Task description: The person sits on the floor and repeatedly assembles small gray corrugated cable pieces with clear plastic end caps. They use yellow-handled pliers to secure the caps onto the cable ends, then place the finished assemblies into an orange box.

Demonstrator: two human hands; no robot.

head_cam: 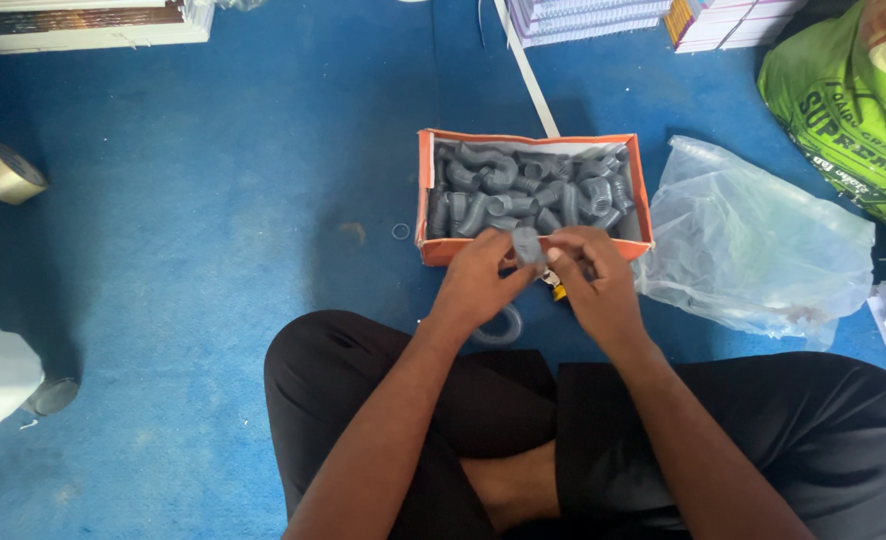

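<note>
I sit cross-legged on a blue carpet. My left hand [478,278] and my right hand [593,280] meet just in front of an orange cardboard box [424,190]. Together they pinch a small grey ribbed tube piece [527,246] between the fingertips. The box is packed with several grey corrugated tube pieces [523,190]. A small yellow object [558,292] shows under my right fingers. A grey ring-shaped piece [503,330] lies on the carpet below my left wrist.
A crumpled clear plastic bag [753,240] lies right of the box, a green sack [848,100] at the far right. A roll of tape [3,172] sits at the left edge. Stacked books [603,18] line the top. A small ring [401,231] lies left of the box.
</note>
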